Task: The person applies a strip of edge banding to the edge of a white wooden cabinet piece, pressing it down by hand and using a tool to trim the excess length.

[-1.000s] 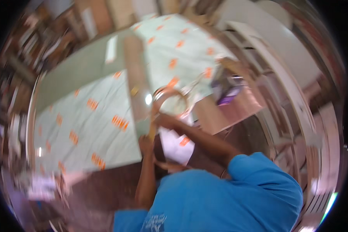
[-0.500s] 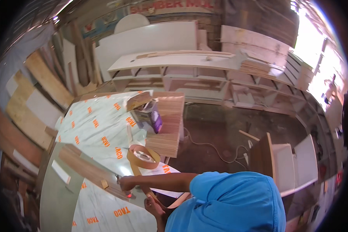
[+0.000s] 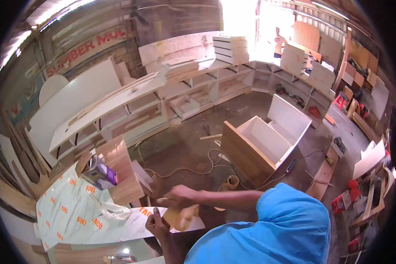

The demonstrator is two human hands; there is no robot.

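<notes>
My left hand point(image 3: 159, 225) is at the lower middle, thumb up and fingers curled round the edge of a tan edge-banding strip point(image 3: 173, 217). The strip bends into a loose loop on its right, over a white sheet's corner. Just above, my right hand point(image 3: 180, 196) reaches in from the right with fingers curled; whatever it grips is hidden. A slim metal tool point(image 3: 121, 258) lies at the lower edge, on or beside a wood-grain board point(image 3: 77, 255). The printed white sheet point(image 3: 70, 211) covers much of the worktop to the left.
A box with purple sides point(image 3: 102, 174) stands by a wood-grain panel point(image 3: 124, 165). Beyond it, a white cable point(image 3: 180, 175) trails over the floor near a half-built cabinet point(image 3: 255, 149). Long white shelving point(image 3: 141, 103) lines the back. A person point(image 3: 277, 43) stands far off.
The view has swung right. My right hand has left the wood-grain board and moved beside my left. The banding roll no longer rests on the sheet; the strip is now bunched at my hands.
</notes>
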